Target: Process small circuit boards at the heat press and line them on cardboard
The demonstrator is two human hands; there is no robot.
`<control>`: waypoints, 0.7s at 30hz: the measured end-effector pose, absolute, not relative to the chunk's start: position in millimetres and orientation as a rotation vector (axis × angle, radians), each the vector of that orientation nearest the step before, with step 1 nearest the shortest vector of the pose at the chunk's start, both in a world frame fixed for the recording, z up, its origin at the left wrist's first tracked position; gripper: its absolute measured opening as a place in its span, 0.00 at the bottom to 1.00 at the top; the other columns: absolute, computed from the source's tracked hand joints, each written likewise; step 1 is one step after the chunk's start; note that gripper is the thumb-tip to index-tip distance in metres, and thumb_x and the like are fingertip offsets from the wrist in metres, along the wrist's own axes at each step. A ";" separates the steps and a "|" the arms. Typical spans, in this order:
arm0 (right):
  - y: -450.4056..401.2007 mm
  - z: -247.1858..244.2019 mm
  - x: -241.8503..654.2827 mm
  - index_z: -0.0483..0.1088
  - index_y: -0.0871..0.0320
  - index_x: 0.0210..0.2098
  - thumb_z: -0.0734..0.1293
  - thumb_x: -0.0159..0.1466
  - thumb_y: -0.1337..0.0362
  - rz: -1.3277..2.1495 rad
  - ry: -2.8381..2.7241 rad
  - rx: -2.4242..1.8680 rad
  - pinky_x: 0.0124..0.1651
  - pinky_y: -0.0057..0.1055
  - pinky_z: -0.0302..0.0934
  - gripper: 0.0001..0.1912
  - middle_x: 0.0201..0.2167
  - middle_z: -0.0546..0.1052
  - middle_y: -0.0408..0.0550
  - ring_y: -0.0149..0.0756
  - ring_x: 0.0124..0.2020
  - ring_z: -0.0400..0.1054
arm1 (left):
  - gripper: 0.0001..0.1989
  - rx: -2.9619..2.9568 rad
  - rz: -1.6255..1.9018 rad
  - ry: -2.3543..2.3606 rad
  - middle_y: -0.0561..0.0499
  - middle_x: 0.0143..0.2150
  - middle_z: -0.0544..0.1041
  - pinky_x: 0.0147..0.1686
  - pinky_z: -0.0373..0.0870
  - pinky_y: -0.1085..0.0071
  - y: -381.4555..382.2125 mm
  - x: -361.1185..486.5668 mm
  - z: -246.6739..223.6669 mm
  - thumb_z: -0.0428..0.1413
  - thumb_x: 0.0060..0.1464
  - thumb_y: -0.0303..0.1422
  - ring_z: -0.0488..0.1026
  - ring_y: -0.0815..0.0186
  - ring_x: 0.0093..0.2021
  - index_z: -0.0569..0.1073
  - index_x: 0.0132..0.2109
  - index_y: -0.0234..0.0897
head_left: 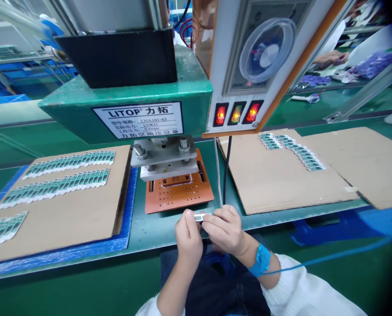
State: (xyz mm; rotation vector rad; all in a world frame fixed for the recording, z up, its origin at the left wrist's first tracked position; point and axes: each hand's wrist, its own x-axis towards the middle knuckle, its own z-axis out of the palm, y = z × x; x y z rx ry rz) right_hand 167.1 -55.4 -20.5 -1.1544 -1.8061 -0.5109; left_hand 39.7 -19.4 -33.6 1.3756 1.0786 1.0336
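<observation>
A small white piece with a dark window is pinched between my two hands, just in front of the press's orange base plate. My left hand has its thumb and fingers closed on the left end. My right hand, with a blue wrist strap and cord below it, grips the right end. Behind them the orange plate lies under the metal press head, with a gap in between. Fingers hide part of the piece.
Cardboard at left holds rows of green-and-white pieces; cardboard at right holds more. A control box with lit switches overhangs. Cables hang beside the plate. Another person's hands are at upper right.
</observation>
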 end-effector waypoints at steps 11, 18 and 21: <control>-57.0 -7.0 163.1 0.72 0.60 0.49 0.63 0.68 0.69 -0.198 -1.705 -1.346 0.40 0.38 0.62 0.12 0.38 0.79 0.52 0.41 0.39 0.70 | 0.25 1.260 1.092 1.039 0.58 0.20 0.58 0.22 0.54 0.72 -19.0 43.6 -37.1 0.43 0.65 0.53 0.55 0.71 0.20 0.63 0.28 0.39; -55.3 27.8 184.8 0.73 0.57 0.43 0.63 0.70 0.69 0.114 -1.806 -1.426 0.39 0.37 0.64 0.07 0.35 0.77 0.49 0.39 0.36 0.69 | 0.26 1.185 1.169 0.803 0.57 0.23 0.62 0.22 0.55 0.73 -23.7 42.9 -36.3 0.40 0.66 0.54 0.57 0.71 0.21 0.69 0.38 0.37; -21.5 40.5 187.9 0.74 0.56 0.41 0.64 0.70 0.68 -0.093 -1.723 -1.443 0.40 0.38 0.64 0.06 0.35 0.78 0.49 0.40 0.36 0.70 | 0.28 1.162 1.152 0.773 0.57 0.24 0.63 0.21 0.55 0.73 -23.2 43.7 -36.5 0.38 0.66 0.55 0.58 0.71 0.21 0.69 0.45 0.36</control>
